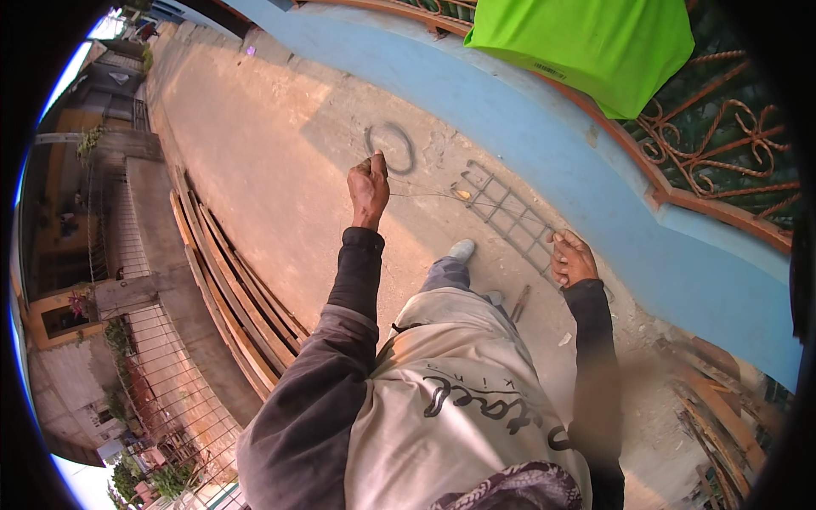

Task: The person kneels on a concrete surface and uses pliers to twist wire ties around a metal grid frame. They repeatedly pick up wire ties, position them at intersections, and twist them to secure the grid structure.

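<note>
My left hand (370,191) is raised in front of me, its fingers closed. From it a thin wire (418,195) runs to the right, toward a small yellow piece (461,195) by the end of a grey metal lattice (510,217). The lattice looks like a ladder of bars and lies on the ground along the wall. Over its near end is my right hand (572,257), fingers curled; what they hold, if anything, is too small to make out. Just beyond my left hand, a dark coil of wire (391,149) rests on the ground.
Long wooden planks (225,280) lie at my left. More wood pieces (722,425) are piled at the lower right. A low blue wall (544,119) with rusty ironwork (722,157) runs along the right; a bright green cloth or bag (586,51) hangs over it.
</note>
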`<state>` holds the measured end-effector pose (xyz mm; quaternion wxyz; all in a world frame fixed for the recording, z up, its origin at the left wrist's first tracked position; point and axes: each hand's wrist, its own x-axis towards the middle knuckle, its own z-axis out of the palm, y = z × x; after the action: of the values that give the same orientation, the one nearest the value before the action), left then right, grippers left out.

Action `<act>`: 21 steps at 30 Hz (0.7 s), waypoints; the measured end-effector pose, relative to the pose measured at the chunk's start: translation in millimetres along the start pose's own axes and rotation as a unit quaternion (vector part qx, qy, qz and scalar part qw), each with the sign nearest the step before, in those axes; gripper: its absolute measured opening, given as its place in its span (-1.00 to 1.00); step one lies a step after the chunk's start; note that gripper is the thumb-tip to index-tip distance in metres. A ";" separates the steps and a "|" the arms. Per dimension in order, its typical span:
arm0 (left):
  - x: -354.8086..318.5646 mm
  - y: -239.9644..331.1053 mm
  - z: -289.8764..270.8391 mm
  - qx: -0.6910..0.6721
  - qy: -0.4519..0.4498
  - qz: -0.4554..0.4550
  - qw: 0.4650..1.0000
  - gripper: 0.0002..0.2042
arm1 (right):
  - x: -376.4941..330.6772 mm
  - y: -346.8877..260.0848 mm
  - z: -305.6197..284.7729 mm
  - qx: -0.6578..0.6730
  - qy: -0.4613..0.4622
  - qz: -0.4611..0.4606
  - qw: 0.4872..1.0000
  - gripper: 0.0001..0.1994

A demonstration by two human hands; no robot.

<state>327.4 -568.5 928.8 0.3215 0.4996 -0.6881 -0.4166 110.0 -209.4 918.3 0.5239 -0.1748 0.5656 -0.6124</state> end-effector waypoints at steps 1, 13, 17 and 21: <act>-0.3 5.6 -0.4 0.014 -0.002 0.014 1.000 -0.51 | 1.4 19.7 -0.2 -0.252 0.029 -0.070 0.965 -0.77; 10.6 -10.8 -14.3 0.024 -0.005 -0.013 1.000 -0.51 | -47.8 -54.3 34.7 0.164 -0.042 0.096 0.981 -0.66; 10.8 -20.1 -7.5 0.023 -0.019 0.001 1.000 -0.50 | -30.6 40.4 -5.6 -0.515 0.046 -0.216 0.828 -0.67; 15.6 -21.9 -19.7 0.068 0.004 -0.012 0.998 -0.50 | -68.7 -4.8 43.4 -0.259 -0.314 -0.008 0.913 -0.76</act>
<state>349.0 -591.8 918.4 0.2851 0.5301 -0.7075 -0.3704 169.7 -174.7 961.4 0.6059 -0.4922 0.5096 -0.3619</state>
